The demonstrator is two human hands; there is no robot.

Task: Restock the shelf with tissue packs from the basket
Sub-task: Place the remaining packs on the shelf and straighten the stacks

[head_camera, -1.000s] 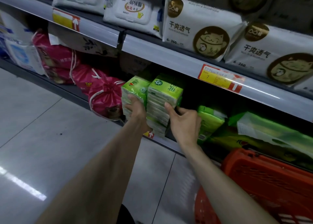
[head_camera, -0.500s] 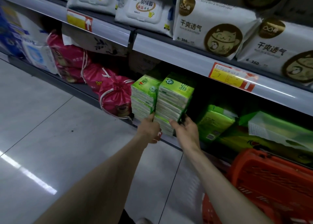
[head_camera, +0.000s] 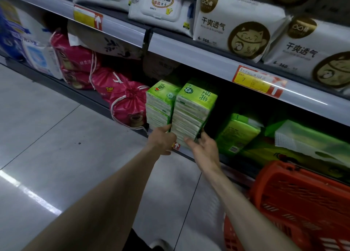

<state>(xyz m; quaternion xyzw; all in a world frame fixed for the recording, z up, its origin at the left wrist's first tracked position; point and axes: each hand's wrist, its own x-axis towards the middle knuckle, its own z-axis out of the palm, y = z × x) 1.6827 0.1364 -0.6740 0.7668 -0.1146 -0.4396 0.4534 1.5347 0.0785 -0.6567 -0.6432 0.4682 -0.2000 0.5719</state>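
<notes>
Head view: both hands held the foot of a green plastic-wrapped stack of tissue packs (head_camera: 193,114).
The left hand (head_camera: 162,141) curled against its lower left side, thumb up; the right hand (head_camera: 204,149) wrapped fingers round its lower right corner. The stack stood upright at the front edge of the dark bottom shelf (head_camera: 91,100), touching a second green stack (head_camera: 161,103). A red plastic basket (head_camera: 303,203) sat low right.
</notes>
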